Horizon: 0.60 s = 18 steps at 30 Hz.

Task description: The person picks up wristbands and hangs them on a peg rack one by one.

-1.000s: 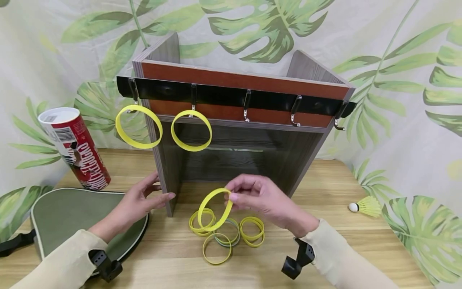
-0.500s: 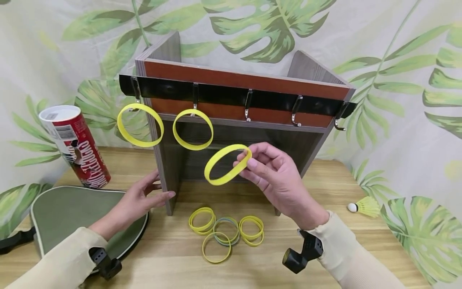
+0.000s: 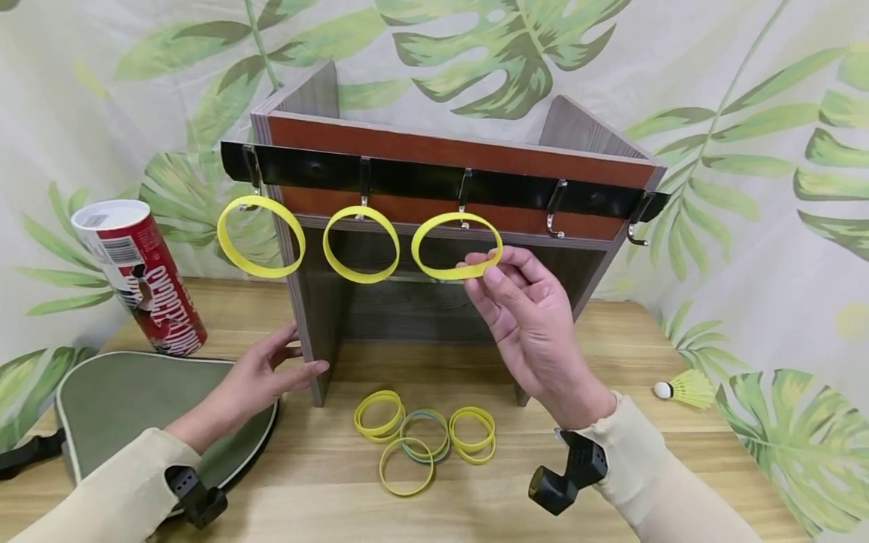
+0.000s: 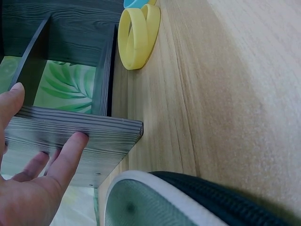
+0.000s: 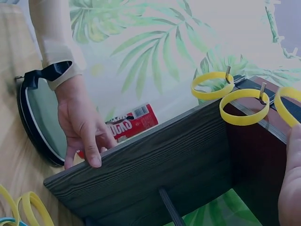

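My right hand (image 3: 536,324) pinches the lower right of a yellow silicone wristband (image 3: 416,245) between thumb and fingers. The band's upper rim is at the third hook (image 3: 465,185), whose tip shows inside the loop; whether it rests on the hook I cannot tell. One yellow wristband (image 3: 224,245) hangs from the first hook, and another yellow wristband (image 3: 327,253) from the second. Low on the wooden shelf unit (image 4: 117,134), my left hand (image 3: 271,369) holds the left side panel, thumb at the front edge and fingers on the outer face.
Several yellow and blue-grey wristbands (image 3: 402,492) lie on the table (image 3: 326,498) before the shelf. A green paddle case (image 3: 136,400) and a red can (image 3: 163,302) are at left, a shuttlecock (image 3: 692,388) at right. Bare fourth (image 3: 557,207) and fifth hooks (image 3: 638,219) stick out.
My right hand has lifted the wristband from just above the table pile up to the third hook. My left hand stays on the side panel.
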Each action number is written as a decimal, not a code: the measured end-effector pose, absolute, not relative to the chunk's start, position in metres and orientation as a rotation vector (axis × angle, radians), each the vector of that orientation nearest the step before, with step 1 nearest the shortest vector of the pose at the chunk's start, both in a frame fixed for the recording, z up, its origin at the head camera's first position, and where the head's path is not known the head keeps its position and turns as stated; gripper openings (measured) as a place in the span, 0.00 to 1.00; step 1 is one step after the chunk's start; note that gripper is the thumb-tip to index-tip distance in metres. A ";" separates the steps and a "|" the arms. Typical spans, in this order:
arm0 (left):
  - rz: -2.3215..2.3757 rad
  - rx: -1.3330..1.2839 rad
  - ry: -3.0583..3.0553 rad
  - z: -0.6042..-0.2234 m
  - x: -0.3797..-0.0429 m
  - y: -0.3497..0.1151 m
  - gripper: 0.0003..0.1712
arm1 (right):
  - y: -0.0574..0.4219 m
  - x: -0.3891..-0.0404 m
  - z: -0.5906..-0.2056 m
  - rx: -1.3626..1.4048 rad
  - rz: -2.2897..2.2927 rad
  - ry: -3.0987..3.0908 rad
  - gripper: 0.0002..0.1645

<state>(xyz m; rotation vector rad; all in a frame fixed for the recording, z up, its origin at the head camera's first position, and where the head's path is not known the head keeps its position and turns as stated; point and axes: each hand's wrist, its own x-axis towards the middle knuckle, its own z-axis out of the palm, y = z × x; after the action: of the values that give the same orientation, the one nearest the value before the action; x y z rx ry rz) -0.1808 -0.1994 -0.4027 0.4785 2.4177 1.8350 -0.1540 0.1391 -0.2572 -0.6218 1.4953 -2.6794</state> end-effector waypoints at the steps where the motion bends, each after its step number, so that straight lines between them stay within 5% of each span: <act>1: 1.832 0.481 2.420 -0.403 -0.181 -0.199 0.44 | 0.139 -0.154 -0.258 -0.609 -2.685 1.499 0.08; 18: 1.831 0.488 2.425 -0.402 -0.180 -0.200 0.45 | 0.140 -0.161 -0.269 -0.515 -2.653 1.595 0.15</act>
<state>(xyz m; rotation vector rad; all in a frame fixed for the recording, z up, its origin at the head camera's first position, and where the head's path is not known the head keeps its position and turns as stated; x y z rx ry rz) -0.1800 -0.1996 -0.4019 0.4878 2.4249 1.8310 -0.1608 0.1396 -0.2686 -0.5152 1.5952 -2.6531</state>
